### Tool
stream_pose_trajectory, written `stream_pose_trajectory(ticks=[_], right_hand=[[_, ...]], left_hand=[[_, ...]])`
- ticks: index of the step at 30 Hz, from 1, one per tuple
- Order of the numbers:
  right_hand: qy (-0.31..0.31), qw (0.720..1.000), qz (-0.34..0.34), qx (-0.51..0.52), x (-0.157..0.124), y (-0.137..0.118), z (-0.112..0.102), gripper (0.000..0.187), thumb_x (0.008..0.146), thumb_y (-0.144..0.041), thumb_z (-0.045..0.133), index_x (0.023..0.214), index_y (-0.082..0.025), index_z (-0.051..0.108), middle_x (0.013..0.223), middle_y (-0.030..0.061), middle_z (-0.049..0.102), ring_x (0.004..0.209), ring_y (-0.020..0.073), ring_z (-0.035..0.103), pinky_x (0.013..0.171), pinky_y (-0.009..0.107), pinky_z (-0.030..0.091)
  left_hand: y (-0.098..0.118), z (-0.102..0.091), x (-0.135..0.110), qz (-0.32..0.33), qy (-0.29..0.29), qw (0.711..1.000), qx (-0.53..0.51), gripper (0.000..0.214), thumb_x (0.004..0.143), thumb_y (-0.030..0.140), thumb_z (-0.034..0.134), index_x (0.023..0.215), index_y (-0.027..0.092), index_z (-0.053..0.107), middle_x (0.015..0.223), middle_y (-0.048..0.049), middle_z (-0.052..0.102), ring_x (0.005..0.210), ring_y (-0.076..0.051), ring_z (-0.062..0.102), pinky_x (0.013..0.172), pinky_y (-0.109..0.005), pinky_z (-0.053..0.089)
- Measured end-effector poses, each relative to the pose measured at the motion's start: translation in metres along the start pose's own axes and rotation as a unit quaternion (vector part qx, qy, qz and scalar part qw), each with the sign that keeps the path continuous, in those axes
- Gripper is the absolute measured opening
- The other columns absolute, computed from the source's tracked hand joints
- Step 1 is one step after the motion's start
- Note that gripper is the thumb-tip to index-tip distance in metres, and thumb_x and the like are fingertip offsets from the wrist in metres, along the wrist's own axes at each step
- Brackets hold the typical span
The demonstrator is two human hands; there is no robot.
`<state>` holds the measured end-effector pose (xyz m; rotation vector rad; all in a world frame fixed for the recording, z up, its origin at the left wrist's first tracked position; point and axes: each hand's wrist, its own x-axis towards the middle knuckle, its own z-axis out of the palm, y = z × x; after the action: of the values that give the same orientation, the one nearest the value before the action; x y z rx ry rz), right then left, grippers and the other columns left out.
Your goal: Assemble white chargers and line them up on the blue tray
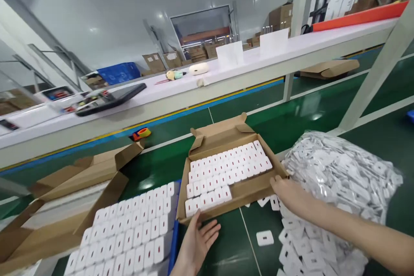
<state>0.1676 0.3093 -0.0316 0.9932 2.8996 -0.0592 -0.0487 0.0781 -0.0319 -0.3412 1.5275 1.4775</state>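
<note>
A shallow cardboard box (246, 195) lies on the green belt, holding rows of small white flat parts (226, 172). My left hand (198, 241) lies flat with fingers stretched against the box's near left corner. My right hand (286, 194) grips the box's near right corner with bent fingers. Loose white parts (265, 237) lie on the belt just below the box, by my right arm.
A clear bag full of white parts (339, 177) sits at the right. A tray of white parts (129, 233) and open cardboard cartons (74, 189) lie at the left. A white shelf (200, 90) runs across behind, with a slanted frame post (375, 77) at the right.
</note>
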Motion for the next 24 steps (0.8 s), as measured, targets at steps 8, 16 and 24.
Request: stream_pose_trajectory(ticks=[8, 16, 24], right_hand=[[-0.170, 0.985, -0.019, 0.020, 0.029, 0.007, -0.042, 0.016, 0.095, -0.018, 0.060, 0.109, -0.011, 0.064, 0.098, 0.0058, 0.069, 0.085, 0.0159, 0.068, 0.076, 0.032, 0.058], [-0.218, 0.974, 0.020, 0.051, 0.085, 0.040, -0.074, 0.027, 0.096, -0.032, 0.061, 0.115, -0.013, 0.062, 0.111, 0.0084, 0.066, 0.098, 0.0196, 0.066, 0.086, 0.040, 0.057], [-0.217, 0.970, 0.102, 0.043, 0.143, 0.104, -0.068, 0.033, 0.095, -0.035, 0.061, 0.121, -0.014, 0.060, 0.121, 0.0103, 0.062, 0.105, 0.0222, 0.063, 0.089, 0.043, 0.056]], left_hand=[[0.029, 0.024, 0.019, -0.046, 0.115, 0.988, -0.092, 0.045, 0.097, 0.018, 0.049, 0.138, 0.003, 0.042, 0.079, -0.0139, 0.069, 0.069, -0.023, 0.073, 0.061, -0.026, 0.063], [0.069, 0.077, 0.042, -0.054, 0.110, 0.988, -0.094, 0.025, 0.099, 0.022, 0.052, 0.121, 0.011, 0.056, 0.097, -0.0074, 0.067, 0.079, -0.015, 0.068, 0.065, -0.027, 0.061], [0.091, 0.157, 0.110, -0.069, 0.072, 0.993, -0.069, 0.032, 0.096, 0.034, 0.059, 0.122, 0.014, 0.058, 0.115, -0.0090, 0.063, 0.094, -0.018, 0.065, 0.079, -0.036, 0.059]])
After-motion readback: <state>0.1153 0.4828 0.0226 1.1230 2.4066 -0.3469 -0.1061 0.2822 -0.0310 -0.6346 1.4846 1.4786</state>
